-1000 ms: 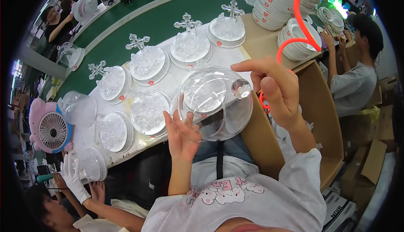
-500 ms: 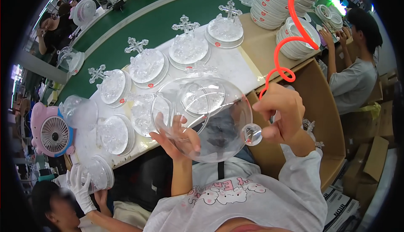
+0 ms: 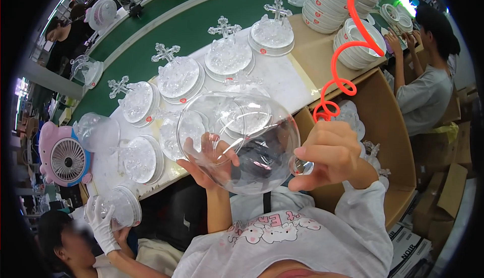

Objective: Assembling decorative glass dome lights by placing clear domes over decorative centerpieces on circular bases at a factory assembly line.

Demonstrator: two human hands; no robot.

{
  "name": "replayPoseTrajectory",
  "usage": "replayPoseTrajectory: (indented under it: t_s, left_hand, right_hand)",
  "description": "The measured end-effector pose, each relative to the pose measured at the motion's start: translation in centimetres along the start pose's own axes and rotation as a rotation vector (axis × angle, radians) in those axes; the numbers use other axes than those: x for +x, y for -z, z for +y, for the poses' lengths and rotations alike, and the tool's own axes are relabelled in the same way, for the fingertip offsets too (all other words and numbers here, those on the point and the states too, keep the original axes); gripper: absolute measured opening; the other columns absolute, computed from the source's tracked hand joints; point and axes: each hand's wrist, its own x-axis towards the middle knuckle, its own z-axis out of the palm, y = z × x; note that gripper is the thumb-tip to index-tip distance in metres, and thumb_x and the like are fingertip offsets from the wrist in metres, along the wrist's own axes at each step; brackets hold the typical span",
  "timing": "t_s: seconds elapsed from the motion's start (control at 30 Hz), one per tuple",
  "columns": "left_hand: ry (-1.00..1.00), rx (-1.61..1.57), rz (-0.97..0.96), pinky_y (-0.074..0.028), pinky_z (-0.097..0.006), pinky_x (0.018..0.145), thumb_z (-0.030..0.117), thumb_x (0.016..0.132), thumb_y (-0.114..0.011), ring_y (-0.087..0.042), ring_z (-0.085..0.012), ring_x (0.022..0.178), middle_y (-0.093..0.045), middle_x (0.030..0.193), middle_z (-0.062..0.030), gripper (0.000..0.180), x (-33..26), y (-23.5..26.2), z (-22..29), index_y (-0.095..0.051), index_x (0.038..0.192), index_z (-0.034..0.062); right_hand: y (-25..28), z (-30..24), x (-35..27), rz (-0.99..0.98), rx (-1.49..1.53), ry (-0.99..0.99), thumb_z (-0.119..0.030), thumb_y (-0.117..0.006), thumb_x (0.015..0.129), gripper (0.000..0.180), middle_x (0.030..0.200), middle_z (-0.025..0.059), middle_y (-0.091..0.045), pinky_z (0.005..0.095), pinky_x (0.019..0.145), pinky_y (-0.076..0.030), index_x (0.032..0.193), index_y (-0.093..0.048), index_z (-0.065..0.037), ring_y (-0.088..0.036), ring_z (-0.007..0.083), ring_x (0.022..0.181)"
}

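A large clear plastic dome (image 3: 267,121) with a small round knob (image 3: 303,167) on its right side is held in front of my chest. My left hand (image 3: 205,164) supports its left side, fingers curled and partly seen through the clear wall. My right hand (image 3: 335,152) has thumb and forefinger around the knob. Just behind that hand ends a red coiled air hose (image 3: 335,84); whether my palm also grips its end is hidden. Beyond the dome, several white round bases with clear decorations and crosses (image 3: 179,79) stand on the table.
An open cardboard box (image 3: 388,127) with clear parts stands at right. Stacks of white bases (image 3: 322,6) rise behind it. A pink-and-blue fan (image 3: 68,161) and another dome (image 3: 98,132) are at left. A gloved co-worker (image 3: 103,227) sits lower left, another person (image 3: 428,81) far right.
My right hand has moved down slightly, its fingers closing around the knob that stood beside them. The coiled hose's lower end has shifted. The dome has moved slightly left.
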Motion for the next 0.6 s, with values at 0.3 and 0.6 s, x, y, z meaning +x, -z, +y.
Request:
replayPoseTrajectory:
  t_s: [0.3, 0.6]
  left_hand:
    - [0.097, -0.159, -0.052, -0.052, -0.05, 0.069, 0.063, 0.092, -0.026, -0.054, -0.0366, 0.101, -0.045, 0.127, -0.0218, 0.063, 0.4, -1.5, -0.5, -0.035, 0.137, 0.0197]
    - [-0.11, 1.238, 0.052, -0.05, -0.029, 0.077, 0.003, 0.09, -0.052, -0.059, -0.0215, 0.099, -0.052, 0.118, -0.0154, 0.031, -1.7, -0.2, -0.8, -0.051, 0.121, 0.0004]
  right_hand:
    - [1.1, -0.1, 0.8, -0.119, -0.022, -0.058, -0.032, -0.08, 0.072, 0.05, 0.058, 0.001, -0.051, 0.0255, 0.041, -0.033, 0.1, -0.051, -0.002, -0.046, 0.0117, 0.045]
    - [4.2, 4.2, 7.2, 0.288, -0.101, -0.166, 0.0, -0.069, 0.076, 0.022, 0.07, 0.0021, -0.058, 0.0149, 0.051, -0.031, 0.095, -0.059, 0.004, -0.046, 0.0032, 0.057]
